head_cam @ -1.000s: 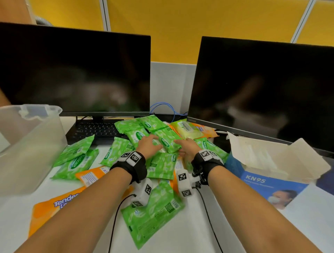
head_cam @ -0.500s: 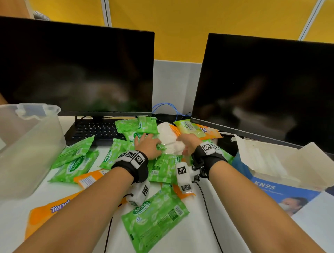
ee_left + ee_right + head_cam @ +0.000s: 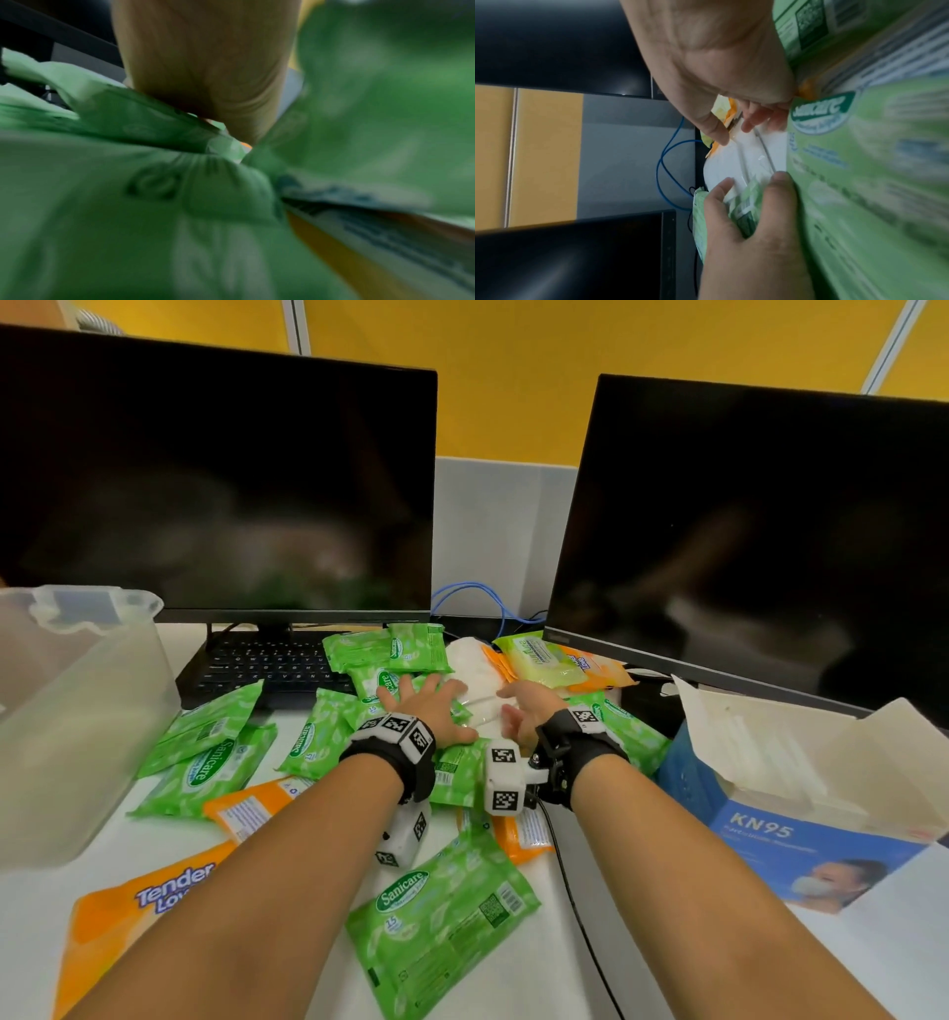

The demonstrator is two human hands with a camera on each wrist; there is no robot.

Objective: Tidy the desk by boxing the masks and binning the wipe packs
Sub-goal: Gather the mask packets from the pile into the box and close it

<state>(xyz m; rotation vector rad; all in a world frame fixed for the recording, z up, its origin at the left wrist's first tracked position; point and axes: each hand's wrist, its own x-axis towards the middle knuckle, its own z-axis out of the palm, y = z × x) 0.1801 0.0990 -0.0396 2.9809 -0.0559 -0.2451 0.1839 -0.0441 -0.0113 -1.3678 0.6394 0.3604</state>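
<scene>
On the tabletop [image 3: 513, 963] the near green packs [image 3: 441, 911] can wait. The left hand [image 3: 429, 708] lies flat, fingers spread, pressing packs aside. The right hand [image 3: 524, 711], fingers loosely curled, touches the white masks [image 3: 472, 670]. It is best to pinch the whole stack by its edge, lift it clear of the packs, then carry it right to the box [image 3: 801, 834]. The bin [image 3: 77, 711] stands far left.

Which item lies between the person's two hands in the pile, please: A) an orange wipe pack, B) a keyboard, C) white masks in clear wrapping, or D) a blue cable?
C: white masks lie between the left hand and the right hand, amid green wipe packs.
</scene>
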